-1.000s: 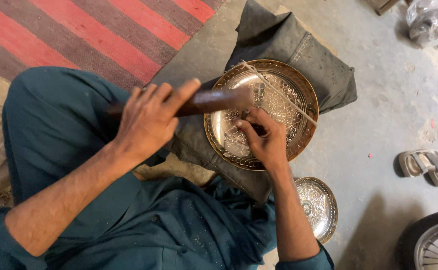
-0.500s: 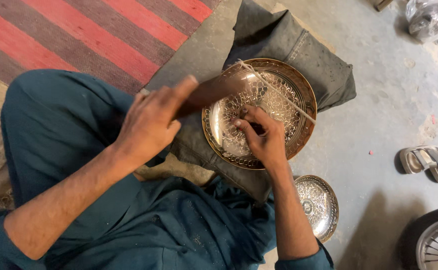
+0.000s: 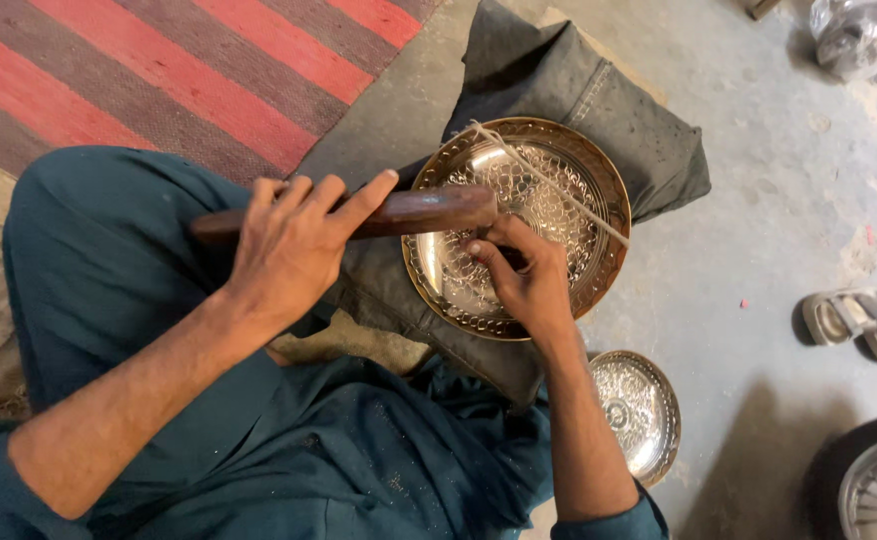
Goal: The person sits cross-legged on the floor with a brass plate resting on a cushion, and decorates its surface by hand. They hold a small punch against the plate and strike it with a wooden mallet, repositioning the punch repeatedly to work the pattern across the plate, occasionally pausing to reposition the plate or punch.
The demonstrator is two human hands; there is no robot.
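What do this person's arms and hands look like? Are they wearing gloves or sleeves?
No gloves: the left hand and the right hand are bare, with no rings or watch that I can see. Both forearms are bare too. A dark teal sleeve is pushed up near the right elbow, matching the teal clothes.

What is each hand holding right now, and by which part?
The left hand grips a dark wooden mallet around the middle of its shaft. The right hand pinches a small tool against the engraved brass plate; the tool is mostly hidden by the fingers.
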